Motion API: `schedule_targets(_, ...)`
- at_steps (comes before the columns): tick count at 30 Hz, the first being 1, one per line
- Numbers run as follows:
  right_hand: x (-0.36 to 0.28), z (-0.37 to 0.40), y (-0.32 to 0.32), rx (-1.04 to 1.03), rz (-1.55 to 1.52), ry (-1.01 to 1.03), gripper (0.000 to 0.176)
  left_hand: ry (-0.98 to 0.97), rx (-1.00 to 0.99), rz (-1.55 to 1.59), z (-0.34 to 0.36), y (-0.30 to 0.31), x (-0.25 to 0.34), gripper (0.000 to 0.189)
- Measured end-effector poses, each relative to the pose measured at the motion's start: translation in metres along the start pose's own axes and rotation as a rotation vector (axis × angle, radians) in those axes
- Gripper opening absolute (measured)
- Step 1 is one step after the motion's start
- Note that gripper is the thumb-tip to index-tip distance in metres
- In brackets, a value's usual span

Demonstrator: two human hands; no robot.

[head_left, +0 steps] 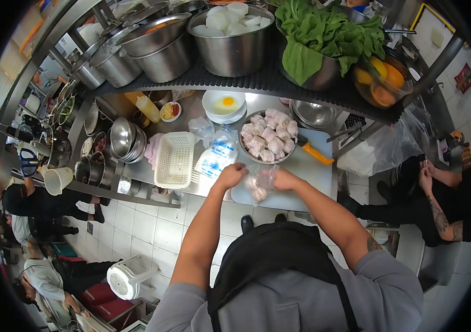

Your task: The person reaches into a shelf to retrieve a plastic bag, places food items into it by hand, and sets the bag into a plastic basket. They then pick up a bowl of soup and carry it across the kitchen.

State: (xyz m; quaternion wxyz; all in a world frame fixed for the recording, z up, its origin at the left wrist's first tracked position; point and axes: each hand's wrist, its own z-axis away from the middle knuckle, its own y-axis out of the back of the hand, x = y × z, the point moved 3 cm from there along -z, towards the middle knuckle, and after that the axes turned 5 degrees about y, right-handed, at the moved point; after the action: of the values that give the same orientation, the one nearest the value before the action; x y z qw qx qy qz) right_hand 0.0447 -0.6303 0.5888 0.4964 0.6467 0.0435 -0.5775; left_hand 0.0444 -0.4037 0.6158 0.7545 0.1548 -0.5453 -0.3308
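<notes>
At the near edge of the white cutting board, head view: left hand and right hand close together, 1 small clear plastic bag held between them. Left fingers curled into a near fist at the bag's upper left edge; right fingers folded in against its upper right edge. Both closed on the plastic, by the look of it, though impossible to tell a pinch from a full grasp at this size. Inside the bag, a few pale pink lumps (same colour as the meat pieces heaped in the metal bowl just beyond the hands).

Seems to be a portioning step: bag loaded, top end gathered between the 2 hands, not yet tied off or set down as far as can be seen. Calls next for a firm hold on the neck with 1 hand and a free hand for twisting or tying, load kept low against spilling.

Bag's long axis running roughly from the bowl towards the body, across the board's near edge. Open end pointing away, up between the knuckles; heavy end sagging back towards the apron, resting on or just over the board, hard to say which.

Close by: flat pack of bags left of the bowl, white basket further left, orange-handled knife on the board to the right, well apart from either hand.
</notes>
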Motion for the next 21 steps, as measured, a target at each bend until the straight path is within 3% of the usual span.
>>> schedule_targets(5, -0.025, 0.001, 0.005, 0.042, -0.170, 0.171, 0.046, 0.047, -0.009, -0.018, 0.012, -0.007, -0.002, 0.037)
schedule_targets(11, -0.035, -0.010, -0.004, 0.018, 0.045, 0.161, 0.050, 0.105, 0.026, 0.074, 0.007, -0.012, -0.006, 0.030)
schedule_targets(14, -0.037, -0.020, 0.001, -0.134, 0.056, 0.101, 0.054, 0.087, 0.063, 0.073, 0.005, -0.008, -0.005, 0.029)
schedule_targets(17, -0.019, -0.029, 0.002, -0.165, 0.056, 0.198, 0.049, 0.047, 0.094, 0.064, 0.005, -0.001, 0.000, 0.029)
schedule_targets(21, -0.039, -0.029, 0.015, -0.337, 0.026, 0.093, 0.038, 0.007, 0.065, 0.061, 0.008, 0.005, 0.015, 0.029)
